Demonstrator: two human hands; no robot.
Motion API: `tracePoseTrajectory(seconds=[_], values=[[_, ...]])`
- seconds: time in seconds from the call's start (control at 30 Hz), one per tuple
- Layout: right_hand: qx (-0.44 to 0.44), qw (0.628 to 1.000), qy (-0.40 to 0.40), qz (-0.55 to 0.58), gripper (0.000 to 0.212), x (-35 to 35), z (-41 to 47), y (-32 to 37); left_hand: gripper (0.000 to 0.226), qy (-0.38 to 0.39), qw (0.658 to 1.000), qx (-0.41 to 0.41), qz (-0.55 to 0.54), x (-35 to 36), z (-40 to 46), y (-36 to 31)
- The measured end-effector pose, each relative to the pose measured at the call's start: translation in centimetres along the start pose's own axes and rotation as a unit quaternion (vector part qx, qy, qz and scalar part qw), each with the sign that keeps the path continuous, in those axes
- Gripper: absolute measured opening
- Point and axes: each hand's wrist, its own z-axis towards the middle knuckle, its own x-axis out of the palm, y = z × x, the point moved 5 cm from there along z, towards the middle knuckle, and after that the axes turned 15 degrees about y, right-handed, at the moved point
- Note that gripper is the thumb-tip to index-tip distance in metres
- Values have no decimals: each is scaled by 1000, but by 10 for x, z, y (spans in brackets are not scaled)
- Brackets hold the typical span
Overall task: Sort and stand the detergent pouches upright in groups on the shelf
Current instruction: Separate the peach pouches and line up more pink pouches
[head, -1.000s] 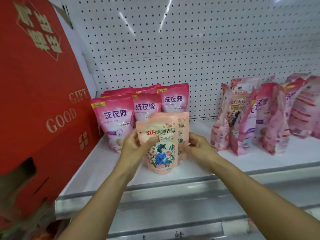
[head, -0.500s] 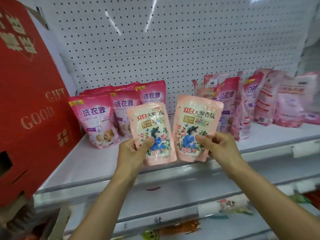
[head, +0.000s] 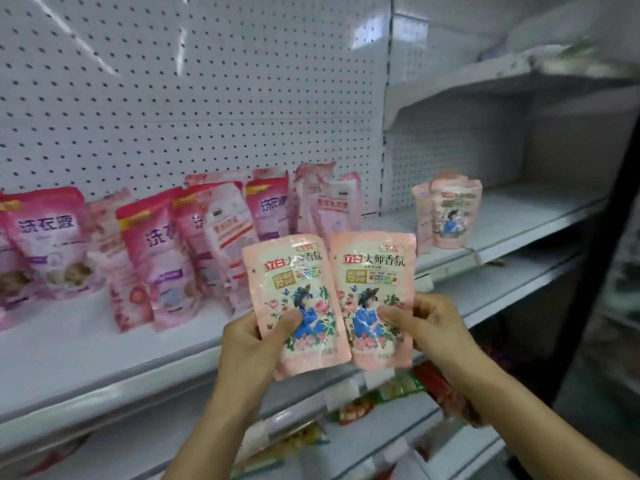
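Holding peach pouches (head: 375, 289) as before, view now swung right w/ shelf (head: 104, 355).

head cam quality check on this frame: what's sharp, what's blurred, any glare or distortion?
Head view: the two peach pouches, one in the left hand and one in the right hand, are sharp, print readable, with slight film glare. The pink pouches behind are motion-smeared, as is the far peach group. Light streaks cross the pegboard. Wide-angle bending curves the shelf edge.
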Motion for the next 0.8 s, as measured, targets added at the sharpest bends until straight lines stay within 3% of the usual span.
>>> tracePoseTrajectory(seconds=[0.13, 0.23, 0.4, 0.6, 0.8], values=[[17, 999, -40, -16, 23, -95, -15, -24, 14, 38, 999, -29, -18, 91, 31, 14], [24, 997, -75, 12, 8, -147, -23, -40, 9, 60, 998, -34, -17, 139, 55, 15], [16, 989, -140, 41, 9, -208, -8, -59, 11, 69, 998, -1, 10, 198, 113, 14], [-32, 982, -184, 23, 10, -266, 54, -62, 14, 44, 998, 41, 33, 240, 205, 25], [-15, 984, -175, -22, 6, -309, 150, -87, 17, 11, 998, -16, 60, 272, 290, 57]])
